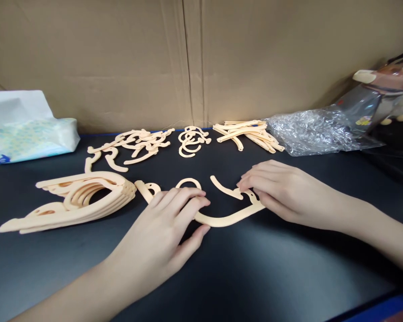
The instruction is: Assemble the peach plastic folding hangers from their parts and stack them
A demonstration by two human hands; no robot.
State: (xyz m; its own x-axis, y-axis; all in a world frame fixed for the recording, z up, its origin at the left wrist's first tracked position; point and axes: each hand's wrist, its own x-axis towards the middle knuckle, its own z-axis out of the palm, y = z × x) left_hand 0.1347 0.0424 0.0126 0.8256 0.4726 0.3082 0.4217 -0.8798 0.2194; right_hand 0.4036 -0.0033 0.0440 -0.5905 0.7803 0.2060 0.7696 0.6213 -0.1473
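On the dark table in front of me lies a cream plastic folding hanger (228,220), its long curved arm showing between my hands. My left hand (168,219) grips its middle, thumb below and fingers over the top, hiding part of it. A round hook (189,180) shows just above those fingers. My right hand (285,192) has its fingers closed at the arm's right end, where a small curved piece (226,188) meets it. Whether that piece is joined cannot be seen. To the left sits a stack of folded hangers (97,212) of the same cream plastic.
Behind my hands lie loose curved parts (141,145), a small heap of hooks (190,143) and a pile of long strips (248,133). A crumpled clear plastic bag (315,132) is at right, a white patterned packet (33,134) at left. Cardboard (121,62) stands at the back.
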